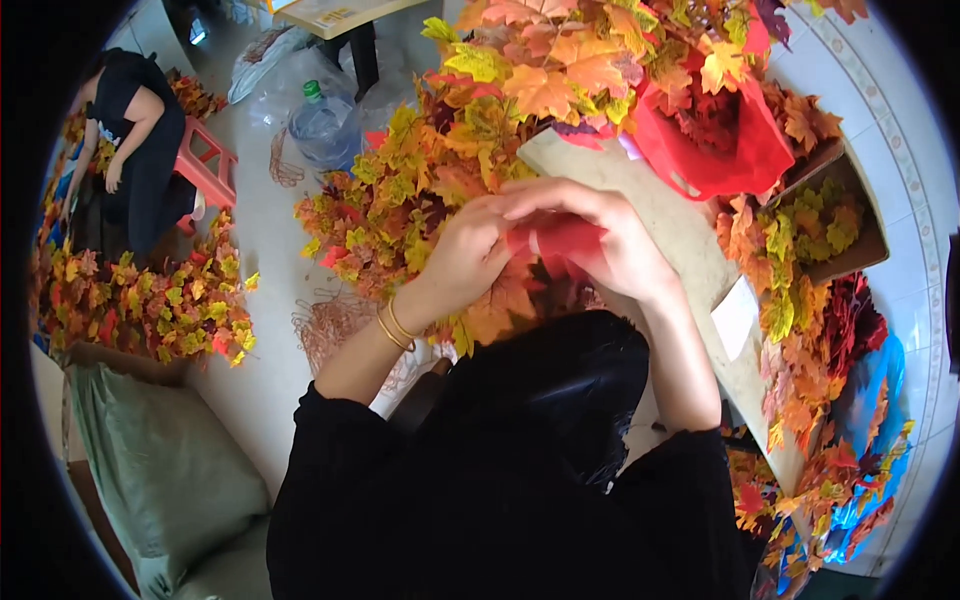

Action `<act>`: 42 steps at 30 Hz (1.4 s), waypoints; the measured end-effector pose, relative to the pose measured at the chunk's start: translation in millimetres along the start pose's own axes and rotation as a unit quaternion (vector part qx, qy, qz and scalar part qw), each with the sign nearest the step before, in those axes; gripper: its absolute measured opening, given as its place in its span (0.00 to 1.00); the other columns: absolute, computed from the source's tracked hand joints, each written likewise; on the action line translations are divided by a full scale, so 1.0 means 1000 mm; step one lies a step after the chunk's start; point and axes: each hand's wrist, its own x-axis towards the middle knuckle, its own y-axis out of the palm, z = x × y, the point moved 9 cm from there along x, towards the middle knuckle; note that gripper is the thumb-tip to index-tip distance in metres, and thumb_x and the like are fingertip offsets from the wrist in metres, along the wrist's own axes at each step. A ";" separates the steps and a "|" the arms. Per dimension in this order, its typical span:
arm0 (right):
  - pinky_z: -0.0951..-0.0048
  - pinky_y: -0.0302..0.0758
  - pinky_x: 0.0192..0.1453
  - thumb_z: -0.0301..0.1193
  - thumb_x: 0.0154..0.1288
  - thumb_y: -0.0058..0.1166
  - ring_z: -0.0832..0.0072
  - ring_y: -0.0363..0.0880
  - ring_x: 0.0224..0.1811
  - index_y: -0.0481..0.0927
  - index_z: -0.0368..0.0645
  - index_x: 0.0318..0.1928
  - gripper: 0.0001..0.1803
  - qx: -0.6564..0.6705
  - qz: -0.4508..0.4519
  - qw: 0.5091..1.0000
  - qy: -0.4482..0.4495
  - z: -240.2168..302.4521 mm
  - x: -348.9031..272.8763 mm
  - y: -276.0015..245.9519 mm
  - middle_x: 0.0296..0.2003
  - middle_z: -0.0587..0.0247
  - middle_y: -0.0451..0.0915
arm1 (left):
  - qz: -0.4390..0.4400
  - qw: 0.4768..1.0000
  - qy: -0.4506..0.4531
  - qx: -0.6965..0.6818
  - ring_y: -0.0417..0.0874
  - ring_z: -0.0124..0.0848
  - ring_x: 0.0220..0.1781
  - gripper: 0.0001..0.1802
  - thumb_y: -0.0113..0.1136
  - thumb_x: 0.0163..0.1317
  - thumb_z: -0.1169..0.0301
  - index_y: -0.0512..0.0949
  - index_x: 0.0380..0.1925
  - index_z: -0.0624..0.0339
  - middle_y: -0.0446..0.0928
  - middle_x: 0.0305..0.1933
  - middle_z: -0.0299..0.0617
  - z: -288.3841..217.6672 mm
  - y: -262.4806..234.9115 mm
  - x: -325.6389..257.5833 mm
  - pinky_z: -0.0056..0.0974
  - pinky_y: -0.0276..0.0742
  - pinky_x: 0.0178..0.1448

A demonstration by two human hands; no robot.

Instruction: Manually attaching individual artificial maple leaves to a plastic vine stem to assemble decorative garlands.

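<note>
My left hand (468,243), with two gold bangles at the wrist, and my right hand (618,232) meet in front of me above my lap. Between them is a red artificial maple leaf (560,243), partly smeared by motion. Fingers of both hands bend round it, and their tips touch or overlap at the top. Just below hang orange artificial leaves (503,298). Past my left hand spreads a thick heap of yellow, orange and red artificial maple leaves (400,190). A dark sheet or bag (560,375) covers my lap.
To the right a pale table (690,240) carries a red bag (715,140) of leaves, a white paper (735,318) and a cardboard box (850,225). Thin wires (335,335) and a large water bottle (325,130) are on the floor. Another person (140,140) works at far left.
</note>
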 end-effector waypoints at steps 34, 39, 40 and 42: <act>0.62 0.72 0.45 0.34 0.55 0.50 0.56 0.77 0.40 0.81 0.45 0.36 0.12 -0.505 -0.515 0.692 0.015 0.107 0.180 -0.350 0.33 0.50 0.79 | -0.378 0.916 0.031 0.128 0.69 0.39 0.50 0.13 0.53 0.58 0.73 0.71 0.43 0.65 0.68 0.46 0.46 0.021 -0.137 -0.041 0.39 0.64 0.55; 0.61 0.72 0.46 0.32 0.54 0.47 0.55 0.77 0.39 0.79 0.42 0.38 0.13 -0.487 -0.459 0.743 -0.007 0.078 0.191 -0.379 0.33 0.47 0.78 | -0.353 0.931 -0.023 0.089 0.71 0.28 0.48 0.12 0.49 0.62 0.71 0.71 0.44 0.65 0.70 0.47 0.40 0.050 -0.146 -0.030 0.31 0.66 0.52; 0.61 0.72 0.46 0.31 0.54 0.46 0.55 0.77 0.39 0.78 0.42 0.39 0.13 -0.456 -0.454 0.765 -0.005 0.073 0.191 -0.377 0.33 0.46 0.78 | -0.348 0.931 -0.020 0.110 0.71 0.28 0.48 0.12 0.49 0.62 0.71 0.71 0.44 0.65 0.70 0.47 0.40 0.050 -0.147 -0.022 0.31 0.66 0.52; 0.59 0.71 0.45 0.27 0.53 0.44 0.53 0.76 0.38 0.77 0.39 0.40 0.13 -0.458 -0.417 0.785 -0.039 0.073 0.190 -0.352 0.34 0.46 0.78 | -0.339 0.938 0.001 0.072 0.72 0.27 0.49 0.12 0.48 0.63 0.72 0.71 0.45 0.66 0.71 0.46 0.40 0.046 -0.152 -0.001 0.29 0.66 0.53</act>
